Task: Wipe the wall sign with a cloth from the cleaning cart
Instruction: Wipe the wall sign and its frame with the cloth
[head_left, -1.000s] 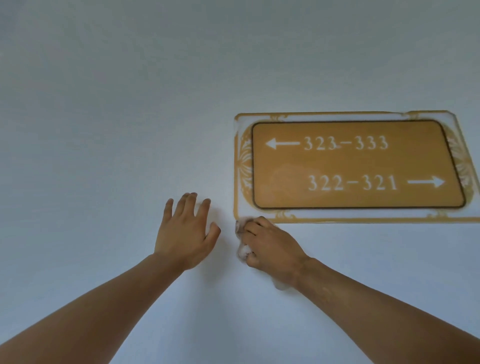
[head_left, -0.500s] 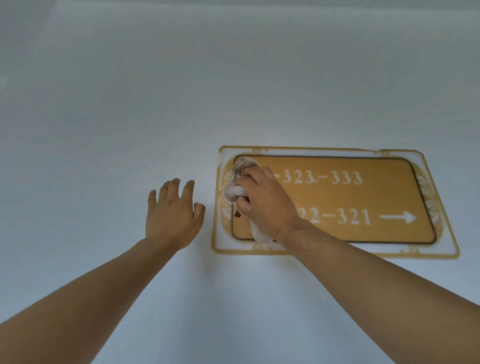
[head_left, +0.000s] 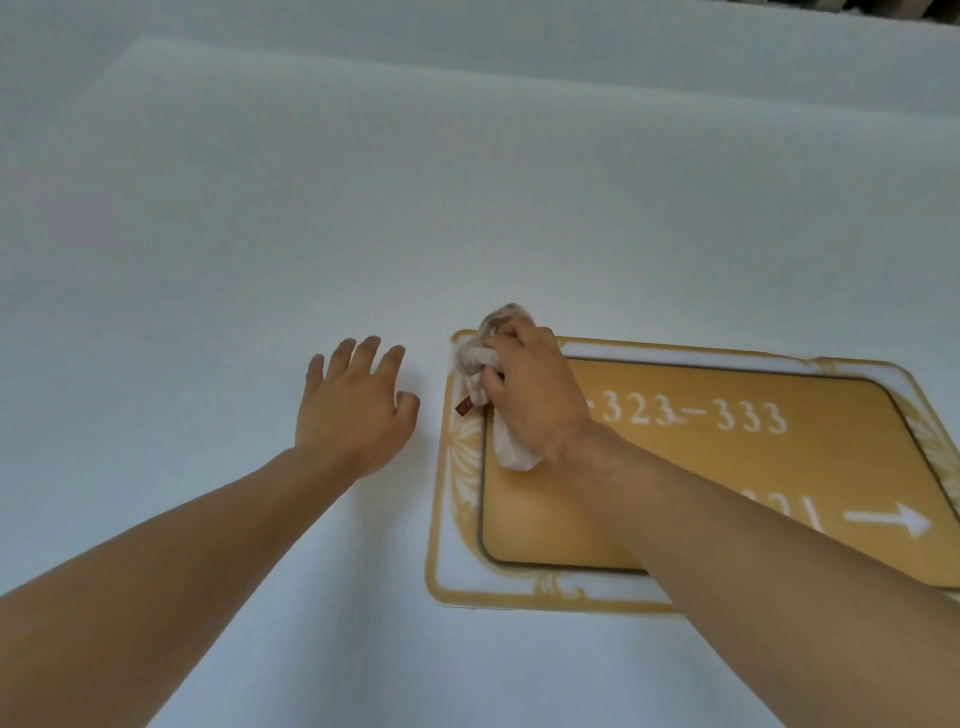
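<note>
A gold wall sign (head_left: 727, 499) with white room numbers and arrows hangs on the pale wall, ringed by a white and gold ornate border. My right hand (head_left: 530, 395) grips a crumpled white cloth (head_left: 475, 358) and presses it on the sign's upper left corner. A small red tag pokes out of the cloth. My right forearm hides part of the lower row of numbers. My left hand (head_left: 356, 410) lies flat on the wall just left of the sign, fingers spread, holding nothing.
The plain white wall (head_left: 260, 208) fills the view all round the sign. A ledge or ceiling line runs along the top edge. The cleaning cart is not in view.
My right hand has slid the cloth up from below the sign's lower left corner to its upper left corner. The view has tilted upward and closer. My left hand has stayed on the wall.
</note>
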